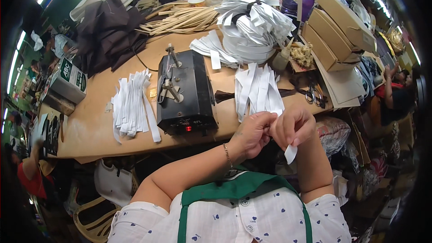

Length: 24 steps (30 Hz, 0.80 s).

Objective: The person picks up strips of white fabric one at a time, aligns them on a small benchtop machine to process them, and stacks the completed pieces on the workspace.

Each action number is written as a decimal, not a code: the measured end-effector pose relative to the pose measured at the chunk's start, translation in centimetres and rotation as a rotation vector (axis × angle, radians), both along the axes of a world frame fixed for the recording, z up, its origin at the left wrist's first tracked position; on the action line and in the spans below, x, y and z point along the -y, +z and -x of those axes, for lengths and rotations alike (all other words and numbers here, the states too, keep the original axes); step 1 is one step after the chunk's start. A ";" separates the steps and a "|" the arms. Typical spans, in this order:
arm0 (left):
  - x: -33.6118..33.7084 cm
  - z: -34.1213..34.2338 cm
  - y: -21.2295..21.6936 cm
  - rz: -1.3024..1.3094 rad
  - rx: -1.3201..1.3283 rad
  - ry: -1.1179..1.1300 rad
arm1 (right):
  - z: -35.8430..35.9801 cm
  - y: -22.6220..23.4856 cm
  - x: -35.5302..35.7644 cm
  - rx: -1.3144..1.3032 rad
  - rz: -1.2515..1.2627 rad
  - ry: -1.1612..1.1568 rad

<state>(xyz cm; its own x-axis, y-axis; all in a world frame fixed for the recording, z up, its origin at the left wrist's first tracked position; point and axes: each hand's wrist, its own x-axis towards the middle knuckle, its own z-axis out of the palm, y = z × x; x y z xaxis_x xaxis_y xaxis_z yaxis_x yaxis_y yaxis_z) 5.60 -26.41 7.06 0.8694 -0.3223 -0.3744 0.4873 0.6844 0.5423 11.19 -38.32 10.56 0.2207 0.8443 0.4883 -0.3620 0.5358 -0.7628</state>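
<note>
At the table's front edge my two hands meet, right of the black box-shaped machine. A short white strip end (291, 154) sticks out below the fingers of my right hand (294, 126), which pinches it. My left hand (253, 136) is closed, thumb and fingers pressed together against the right hand; what lies in them is hidden. Just beyond both hands lies a fanned stack of white strips (258, 87). The black machine (186, 92) carries metal posts and a glowing red switch. On its left side rests another stack of long white strips (132, 105).
Scissors (313, 95) lie right of the near stack. Behind stand a large tied bundle of white strips (254, 22) and cardboard boxes (335, 33). Dark cloth (108, 31) is heaped at back left, near a metal can (67, 81). Other people sit at both sides.
</note>
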 end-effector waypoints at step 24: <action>-11.9 7.8 3.4 -1.030 0.872 -0.425 | -4.2 1.1 -12.1 -0.242 0.415 -0.530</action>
